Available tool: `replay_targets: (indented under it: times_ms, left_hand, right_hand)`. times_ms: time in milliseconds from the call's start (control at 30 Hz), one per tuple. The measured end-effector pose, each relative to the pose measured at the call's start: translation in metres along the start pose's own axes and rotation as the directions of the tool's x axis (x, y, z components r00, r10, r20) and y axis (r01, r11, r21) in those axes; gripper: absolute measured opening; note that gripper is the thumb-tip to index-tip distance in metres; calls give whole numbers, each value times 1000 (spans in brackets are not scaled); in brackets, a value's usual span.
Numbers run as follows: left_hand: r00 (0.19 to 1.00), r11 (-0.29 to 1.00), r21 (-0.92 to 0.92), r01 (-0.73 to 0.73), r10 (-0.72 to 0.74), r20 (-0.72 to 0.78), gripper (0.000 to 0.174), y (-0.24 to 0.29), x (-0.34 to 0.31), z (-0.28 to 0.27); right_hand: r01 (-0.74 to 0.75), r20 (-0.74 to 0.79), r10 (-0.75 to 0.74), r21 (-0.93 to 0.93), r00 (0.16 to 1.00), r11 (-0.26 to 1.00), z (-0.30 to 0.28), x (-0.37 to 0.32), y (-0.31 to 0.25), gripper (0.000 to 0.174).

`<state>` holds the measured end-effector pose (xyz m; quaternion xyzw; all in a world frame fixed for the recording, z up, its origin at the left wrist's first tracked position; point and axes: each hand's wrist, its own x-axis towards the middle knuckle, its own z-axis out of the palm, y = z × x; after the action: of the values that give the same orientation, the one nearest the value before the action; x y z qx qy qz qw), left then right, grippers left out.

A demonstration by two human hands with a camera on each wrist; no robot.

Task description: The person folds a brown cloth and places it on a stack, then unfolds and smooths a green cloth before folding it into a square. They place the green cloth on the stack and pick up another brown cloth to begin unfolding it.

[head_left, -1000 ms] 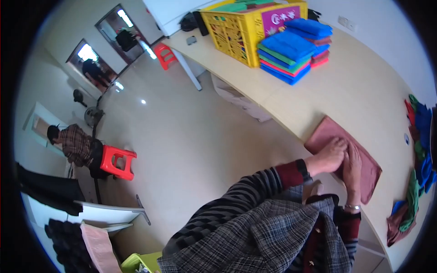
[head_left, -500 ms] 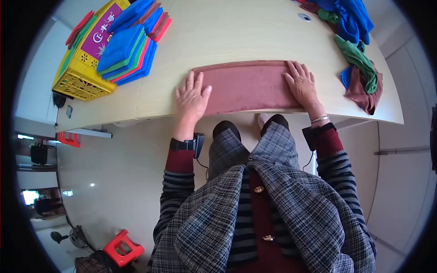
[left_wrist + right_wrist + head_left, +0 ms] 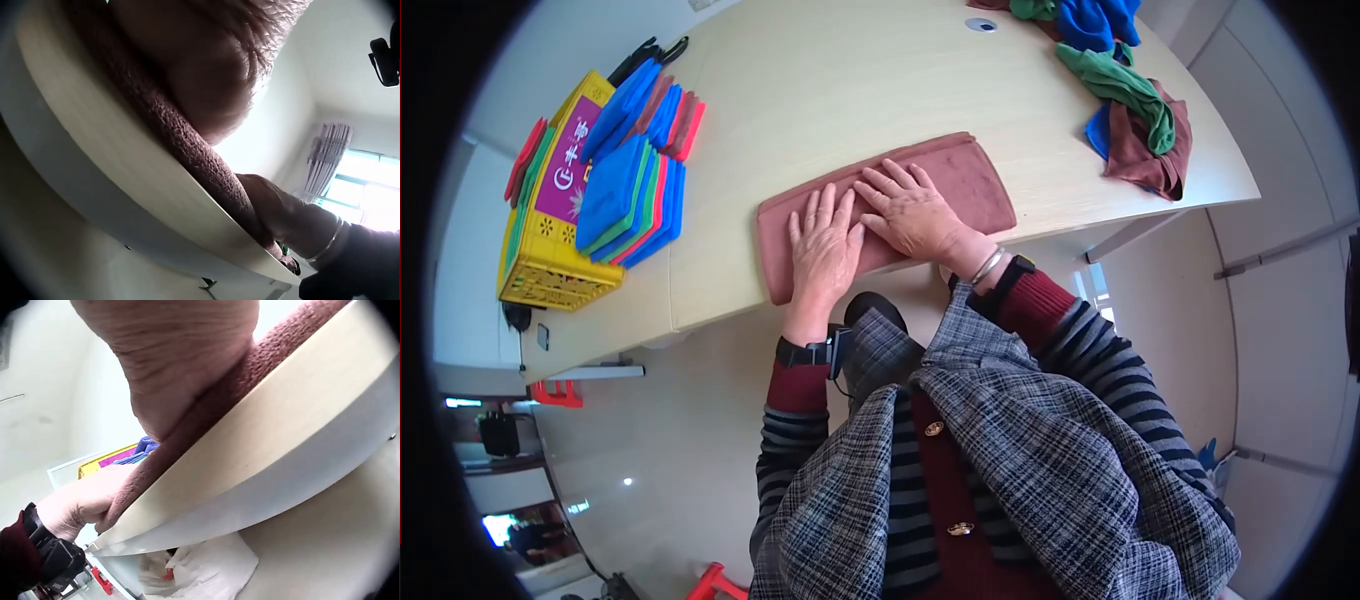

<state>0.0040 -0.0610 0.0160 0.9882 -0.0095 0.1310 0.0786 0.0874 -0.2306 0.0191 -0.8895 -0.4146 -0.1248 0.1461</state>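
Cloth (image 3: 972, 185) sits at your 12 o'clock, your left hand (image 3: 823, 250) and right hand (image 3: 914, 215) flat on it side by side, fingers out straight, gripping nothing. Looks like the smoothing step tbh, next move probably calls for an even fold

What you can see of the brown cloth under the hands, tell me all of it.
The brown cloth is reddish-brown and folded into a long, flat rectangle. It lies on the pale table, slightly aslant in the head view, its near side along the front edge. A raised line, like a fold or hem, runs along its far side. Up close its surface looks fuzzy, like soft towelling. The left hand and right hand rest on it, fingers extended.
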Motion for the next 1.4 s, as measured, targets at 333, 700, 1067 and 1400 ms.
replay_targets:
  times_ms: [333, 700, 1067, 1400]
  left_hand:
    - [995, 998, 5, -61, 61, -79, 50, 1, -2, -7]
    - [904, 912, -40, -407, 396, -163, 29, 53, -28, -16]
    - [891, 896, 24, -443, 443, -94, 13, 55, -27, -17]
    - [862, 885, 83, 458, -419, -286, 34, -49, -41, -33]
  right_hand:
    - [-95, -37, 91, -116, 995, 989, -9, -21, 53, 53]
    - [-95, -12, 95, -87, 995, 992, -12, -19, 48, 50]
    - [-89, 0, 90, -100, 996, 991, -12, -21, 50, 51]
    - [-98, 36, 104, -139, 994, 986, -8, -17, 48, 52]
